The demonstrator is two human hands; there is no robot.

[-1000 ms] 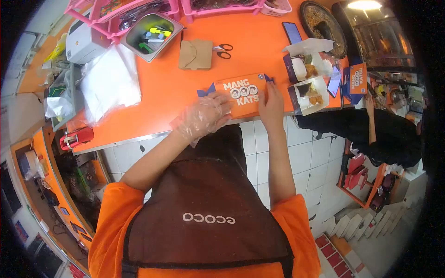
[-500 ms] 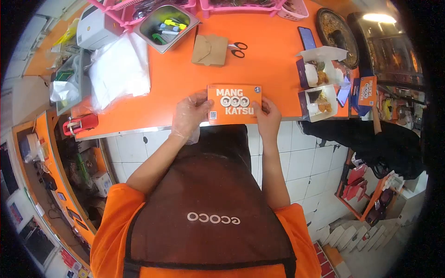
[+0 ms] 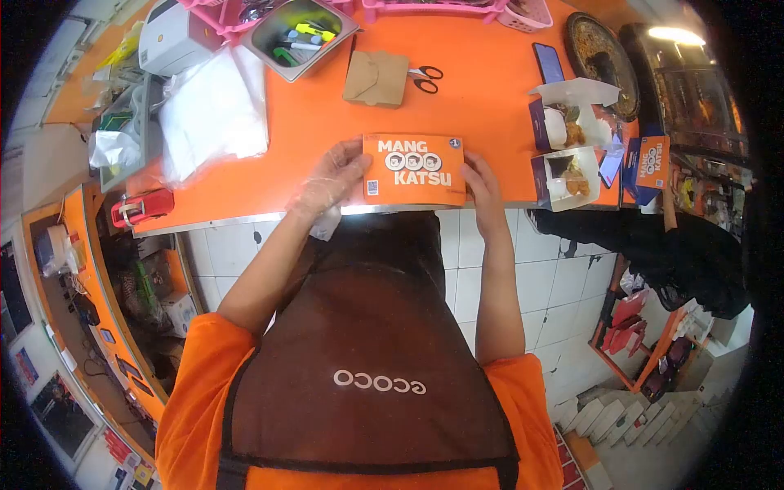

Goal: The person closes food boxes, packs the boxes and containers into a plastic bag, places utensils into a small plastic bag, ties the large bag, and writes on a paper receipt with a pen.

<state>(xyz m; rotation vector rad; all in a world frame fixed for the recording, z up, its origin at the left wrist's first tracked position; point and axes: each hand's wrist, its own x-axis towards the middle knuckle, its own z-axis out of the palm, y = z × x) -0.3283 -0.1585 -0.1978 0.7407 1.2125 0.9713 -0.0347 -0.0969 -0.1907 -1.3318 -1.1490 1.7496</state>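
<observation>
Both hands are closed on opposite ends of the box (image 3: pixel 414 170): the left hand (image 3: pixel 339 175), in a clear glove, pinches the left end; the right hand (image 3: pixel 482 184), apparently bare, pinches the right. The box is between them at the near edge of the surface (image 3: pixel 482 98), printed face up and lettering upright to the wearer. Whether its underside touches the surface cannot be told. The end grip likely keeps the box square and leaves the print uncovered.

Two open cartons, upper (image 3: pixel 592 91) and lower (image 3: pixel 551 196), sit to the right with food exposed, presumably positioned within reach yet outside the working area. Beyond the box, the scissors (image 3: pixel 426 80) lie beside a brown carton (image 3: pixel 376 79), loops exposed, probably for easy pickup. A metal bin (image 3: pixel 327 54) holds pens, which likely prevents rolling.
</observation>
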